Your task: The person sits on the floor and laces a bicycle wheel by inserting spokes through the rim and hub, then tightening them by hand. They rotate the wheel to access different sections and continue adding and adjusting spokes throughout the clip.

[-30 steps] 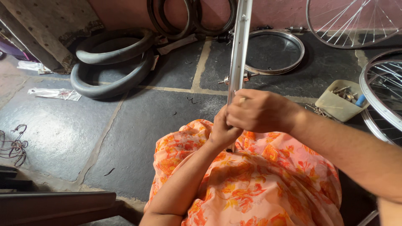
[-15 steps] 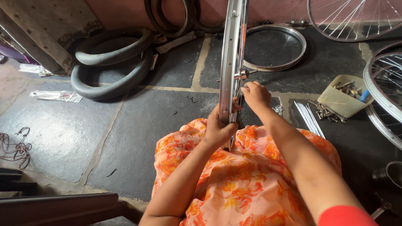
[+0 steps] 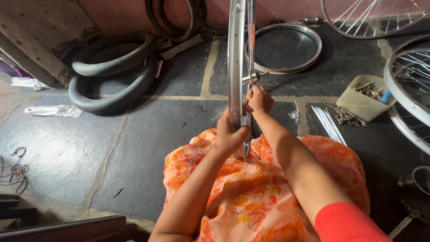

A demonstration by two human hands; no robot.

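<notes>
A shiny metal bicycle wheel rim (image 3: 235, 67) stands upright on edge in front of me, resting on my lap, which is covered in orange flowered cloth (image 3: 251, 197). My left hand (image 3: 230, 132) grips the rim's lower part from the left. My right hand (image 3: 259, 99) is closed just right of the rim, below the hub axle (image 3: 254, 78), with its fingers pinched on something thin; what it holds is too small to tell.
Black rubber tyres (image 3: 112, 76) lie at the left. A bare rim (image 3: 286, 49) lies flat behind. Spoked wheels (image 3: 405, 85) stand at the right, beside a beige tray of small parts (image 3: 360, 94) and loose spokes (image 3: 327, 123) on the stone floor.
My right hand has moved from over the left hand on the rim to the rim's right side and up toward the hub. The rim has turned slightly, showing the hub.
</notes>
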